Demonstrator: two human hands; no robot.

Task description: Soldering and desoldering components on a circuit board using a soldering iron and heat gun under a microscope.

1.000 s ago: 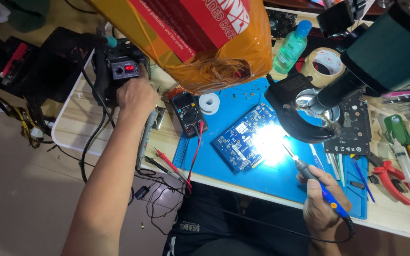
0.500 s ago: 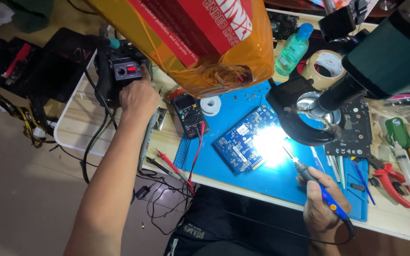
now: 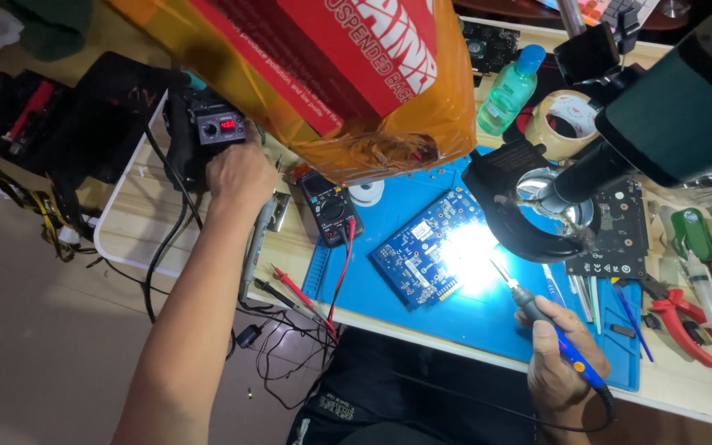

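Blue silicone mat (image 3: 389, 288) covers the middle of the counter (image 3: 133, 239), and on it lies a blue circuit board (image 3: 426, 255), its right end washed out by bright light under the black magnifier lamp (image 3: 529, 222). The right hand (image 3: 558, 367) is at the near edge of the mat, fingers wrapped closed around a blue-handled soldering iron (image 3: 550, 330) whose tip points up and left toward the lit corner of the board, close above it; contact cannot be told in the glare. The left hand (image 3: 241, 173) reaches far left to the soldering station (image 3: 212, 132) with its red digital readout, fingers curled against the front by the knob; whether they pinch the knob is hidden. A black multimeter (image 3: 331, 206) sits between station and board, its red and black probe leads (image 3: 298, 292) trailing off the near edge. A green bottle (image 3: 511, 86) and a roll of tape (image 3: 569, 119) stand far right; red-handled pliers (image 3: 681, 317) lie near right.

Doing this well seems to call for keeping the hot tip steady and lifted off the board while the eyes go to the readout, turning the knob in small amounts, and keeping the iron's cord clear of the probe leads.
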